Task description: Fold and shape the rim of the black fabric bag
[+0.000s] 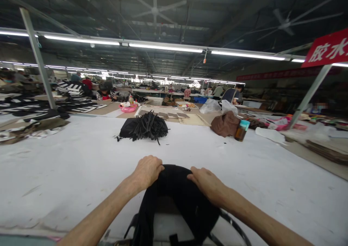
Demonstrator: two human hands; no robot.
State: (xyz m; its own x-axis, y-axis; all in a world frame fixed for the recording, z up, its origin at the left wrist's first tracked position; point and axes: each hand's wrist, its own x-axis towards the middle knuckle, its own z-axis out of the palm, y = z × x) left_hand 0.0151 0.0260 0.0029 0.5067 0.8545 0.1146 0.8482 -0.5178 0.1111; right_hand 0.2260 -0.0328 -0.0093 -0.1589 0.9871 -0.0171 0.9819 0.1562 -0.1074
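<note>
A black fabric bag-like piece (176, 199) stands on the white table (81, 159) right in front of me, with dark straps trailing from its lower part. My left hand (147, 171) is closed over its top left edge. My right hand (206, 182) grips the top right edge, fingers curled over the fabric. Farther back on the table lies a pile of black strips on black cloth (145, 127).
A brown cloth bundle (225, 124) and an amber jar with a teal lid (241, 130) sit at back right. A pink basin (127, 108), clear plastic bags (210, 106), stacked black-and-white pieces (70, 88) and other people fill the background. Slanted metal posts (38, 57) flank the table.
</note>
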